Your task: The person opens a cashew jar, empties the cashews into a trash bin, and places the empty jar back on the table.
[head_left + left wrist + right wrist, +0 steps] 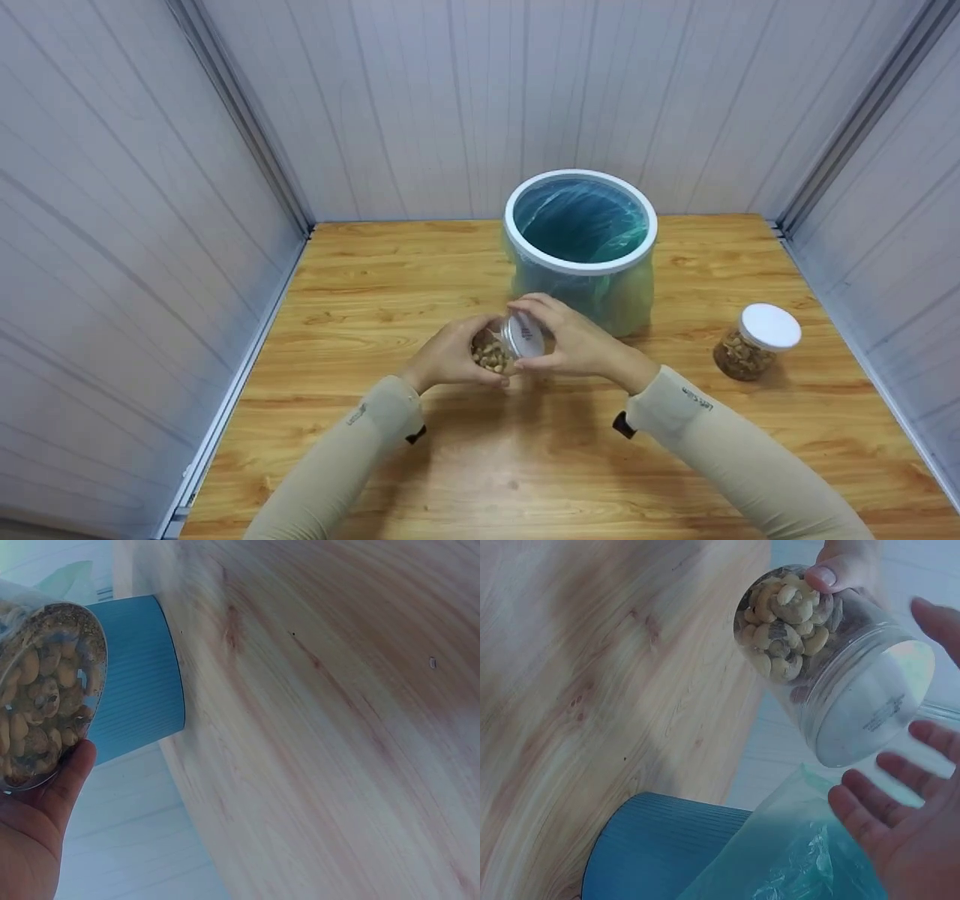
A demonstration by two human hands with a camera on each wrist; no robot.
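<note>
- Our left hand (450,354) grips the jar of nuts (490,355) above the table (360,300), on the near side of the bin (581,268) and a little left.
- The jar is tilted, its long axis running roughly left to right; its pale end disc (526,337) faces our right hand (583,345), and we judge this facing to matter most.
- Our left is the nearer hand, fingers and thumb curled round the body. The right hand's fingers are spread about the disc; in the right wrist view several fingertips stand clear of it.
- The jar is a smooth, transparent cylinder, likely plastic. The disc carries small print; whether lid or seal, we cannot tell.
- Inside, the nuts (784,637) look tan, curved and matte.
- The bin is round and white-rimmed, with a ribbed blue wall under a thin, crinkled green liner (636,304).
- Well right, a white-lidded second jar (742,358) stands on the wood-grained surface.
</note>
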